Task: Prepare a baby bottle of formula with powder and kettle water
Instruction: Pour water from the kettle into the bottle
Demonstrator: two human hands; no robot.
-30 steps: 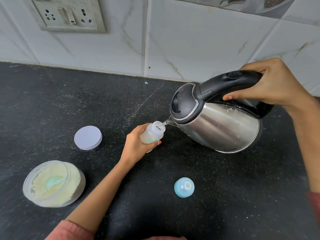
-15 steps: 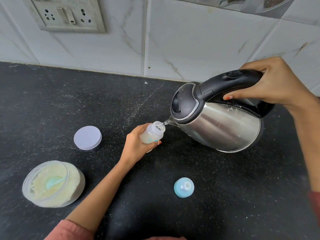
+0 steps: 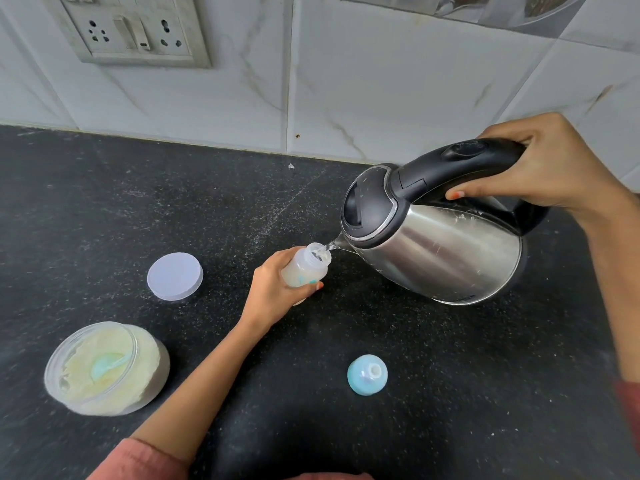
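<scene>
At center frame the left hand (image 3: 273, 292) is wrapped around the bottle (image 3: 306, 268), holding it tilted with its open mouth toward the right. The bottle is translucent with pale powder or liquid inside; how full it is cannot be told. At right, the right hand (image 3: 550, 171) is closed on the black handle of the kettle (image 3: 436, 251), which is lifted off the counter (image 3: 104, 202) and tipped to the left. Its spout is just at the bottle's mouth, and a thin stream of water (image 3: 327, 247) runs from spout into bottle.

At lower left of the frame stands an open jar (image 3: 107, 368) of yellowish powder, with a pale blue scoop (image 3: 105, 363) lying in the powder. Above it, left of center, a round white lid (image 3: 175, 276) lies flat on the counter, apart from the jar. At lower center, a blue teat cap (image 3: 367, 374) sits on the counter by itself, well apart from the bottle and below the kettle.

The counter is black and speckled. Behind it rises a white marbled tile wall (image 3: 381, 81), with a socket plate (image 3: 135, 29) at the upper left. Reddish sleeves show at the bottom edge and lower right.
</scene>
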